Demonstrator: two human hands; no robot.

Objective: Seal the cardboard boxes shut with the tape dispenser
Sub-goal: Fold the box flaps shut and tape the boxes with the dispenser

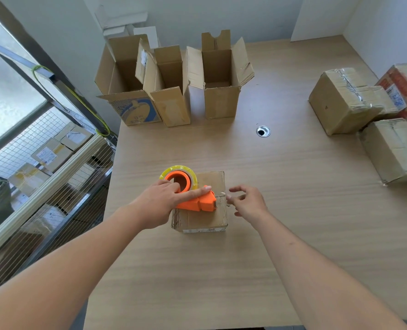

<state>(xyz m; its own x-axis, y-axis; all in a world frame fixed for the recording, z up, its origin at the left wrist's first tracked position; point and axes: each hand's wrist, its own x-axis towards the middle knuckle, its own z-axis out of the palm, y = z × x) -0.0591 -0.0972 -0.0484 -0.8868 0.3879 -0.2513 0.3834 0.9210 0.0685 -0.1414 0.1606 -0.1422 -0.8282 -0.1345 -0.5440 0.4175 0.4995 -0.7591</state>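
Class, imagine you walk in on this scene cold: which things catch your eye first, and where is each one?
The bright orange tape dispenser with its yellowish tape roll stands out, held by the left hand on top of a small cardboard box near the table's front centre. The right hand hovers open at the box's right edge. Behind stand three open boxes; taped boxes pile at the right.
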